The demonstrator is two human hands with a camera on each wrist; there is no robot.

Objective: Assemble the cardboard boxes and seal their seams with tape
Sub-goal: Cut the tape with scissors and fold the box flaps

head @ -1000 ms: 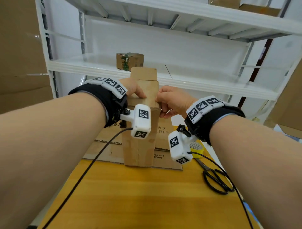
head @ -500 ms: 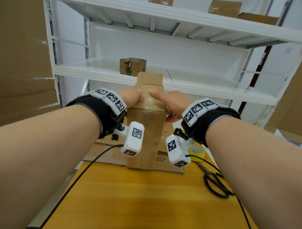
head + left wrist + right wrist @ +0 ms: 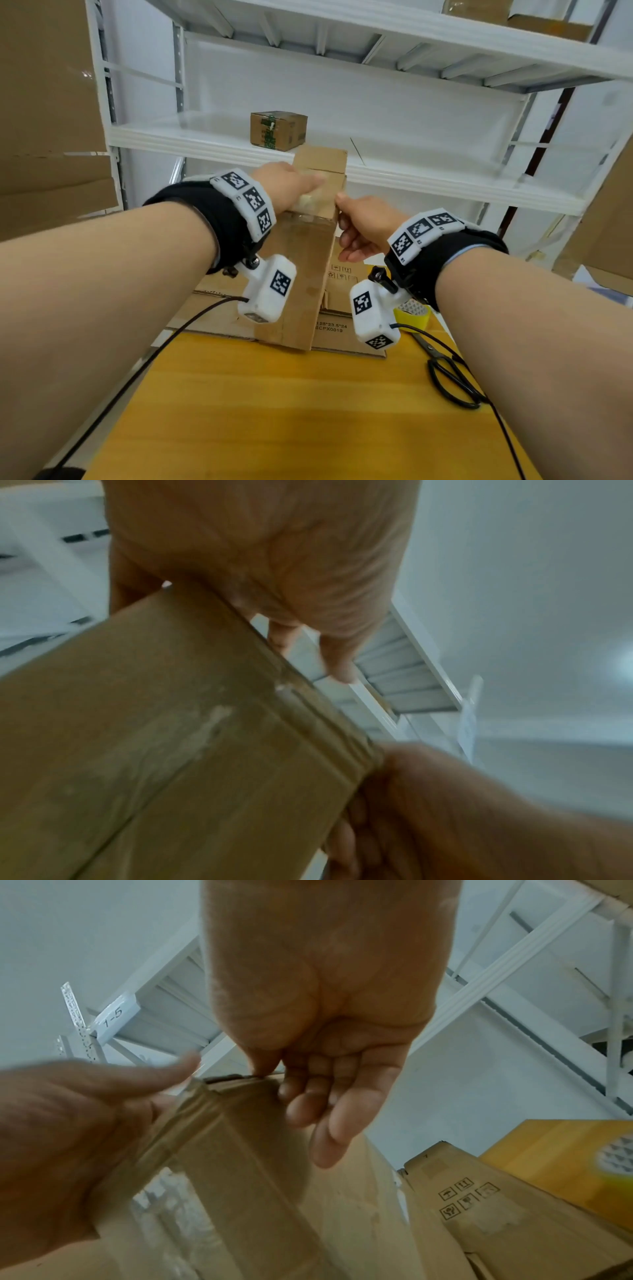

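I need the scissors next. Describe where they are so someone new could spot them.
Start at the yellow wooden table and go to its right edge, below the right hand. The scissors lie flat there, beside the yellow tape roll: the only black, loop-handled tool.

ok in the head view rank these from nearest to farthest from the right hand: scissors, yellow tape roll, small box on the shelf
1. Yellow tape roll, just below the right hand, by its wrist.
2. Small box, up-left on the shelf.
3. Scissors, lower right on the table.

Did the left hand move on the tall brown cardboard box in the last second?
Yes. The left hand slid rightward across the tall brown cardboard box top, judged against the small brown carton on the shelf.
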